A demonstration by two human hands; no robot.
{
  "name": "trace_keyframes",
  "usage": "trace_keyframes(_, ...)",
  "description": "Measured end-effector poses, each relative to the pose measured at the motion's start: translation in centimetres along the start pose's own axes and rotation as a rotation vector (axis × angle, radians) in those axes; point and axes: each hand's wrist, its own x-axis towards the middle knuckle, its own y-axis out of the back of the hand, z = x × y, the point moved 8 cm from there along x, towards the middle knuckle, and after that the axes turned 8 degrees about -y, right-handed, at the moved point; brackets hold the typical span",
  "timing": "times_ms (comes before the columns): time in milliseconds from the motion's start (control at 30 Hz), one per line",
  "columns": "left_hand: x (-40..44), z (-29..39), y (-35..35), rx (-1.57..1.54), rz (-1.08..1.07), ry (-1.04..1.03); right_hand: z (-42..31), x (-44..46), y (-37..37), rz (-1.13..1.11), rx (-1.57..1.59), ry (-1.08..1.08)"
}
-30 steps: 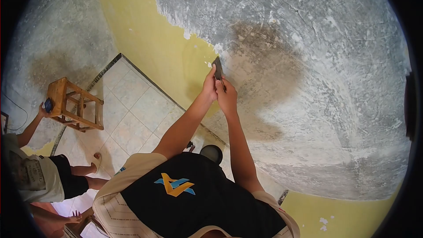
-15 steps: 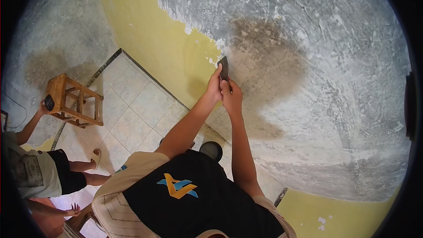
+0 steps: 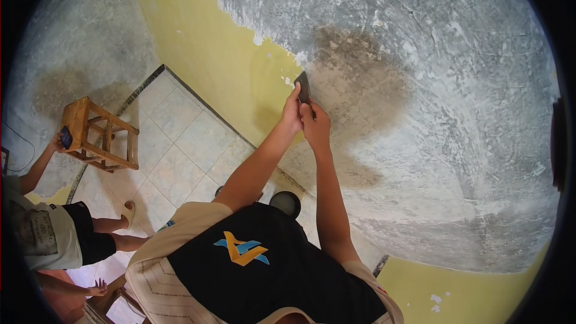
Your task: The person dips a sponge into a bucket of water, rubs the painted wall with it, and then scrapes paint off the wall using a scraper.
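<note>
My left hand [image 3: 292, 112] and my right hand [image 3: 316, 125] are close together on a dark flat scraper [image 3: 303, 87], its blade tilted up against the wall. The left thumb lies along the blade, and the right fingers wrap round its lower end. The tip rests near the ragged border between the yellow paint [image 3: 240, 54] and the bare grey plaster [image 3: 432, 84]. Small white chips [image 3: 285, 80] show on the yellow just left of the blade.
A wooden stool [image 3: 99, 135] stands on the tiled floor [image 3: 180, 144] at the left. A person [image 3: 48, 234] beside it holds a dark object [image 3: 65, 138]. Another person's hand [image 3: 98, 288] shows at lower left. A dark round container [image 3: 285, 204] is below my forearms.
Both my hands and the scraper have moved slightly right since the first frame, with little movement since the second. The grip looks the same.
</note>
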Motion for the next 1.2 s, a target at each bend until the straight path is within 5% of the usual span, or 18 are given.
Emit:
trace_keyframes(800, -1.3, -0.7, -0.8, 0.012, 0.101, 0.020, 0.9, -0.7, 0.3, -0.010, 0.102, -0.102)
trace_keyframes(900, -0.9, -0.4, -0.7, 0.007, -0.010, -0.001, 1.5, -0.5, 0.2, -0.003, 0.082, -0.120)
trace_keyframes(1200, -0.9, 0.0, -1.4, 0.013, 0.115, -0.077, 0.1, -0.5, 0.6, 0.138, 0.004, 0.047)
